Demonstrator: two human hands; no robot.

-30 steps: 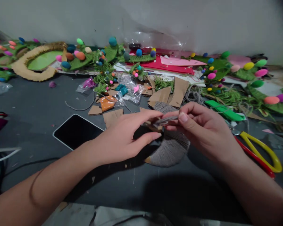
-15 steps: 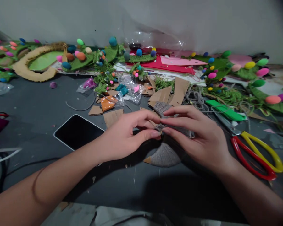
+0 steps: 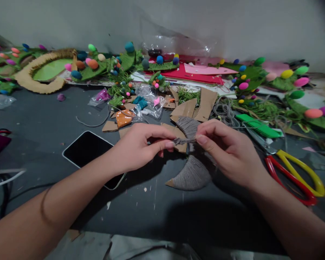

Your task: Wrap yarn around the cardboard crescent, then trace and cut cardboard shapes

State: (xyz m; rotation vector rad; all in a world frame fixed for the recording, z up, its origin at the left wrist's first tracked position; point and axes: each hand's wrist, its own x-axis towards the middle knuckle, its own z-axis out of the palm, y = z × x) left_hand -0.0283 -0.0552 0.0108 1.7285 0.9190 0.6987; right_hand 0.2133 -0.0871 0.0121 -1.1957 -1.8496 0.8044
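Fingers [image 3: 162, 145] of the left hand [image 3: 141, 148] and right hand [image 3: 226, 151] pinch either end of a short gray yarn strand [image 3: 186, 141]. Below it, a yarn-wrapped crescent [image 3: 191, 175] lies on the dark table [image 3: 141, 216], between a phone [image 3: 88, 147], left, and red-and-yellow scissors [image 3: 283, 157], right.

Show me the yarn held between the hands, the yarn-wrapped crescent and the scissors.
Yarn [image 3: 184, 142]: head view, middle of the held stretch.
Yarn-wrapped crescent [image 3: 191, 175]: head view, wrapped lower part.
Scissors [image 3: 270, 148]: head view, metal near the handles.
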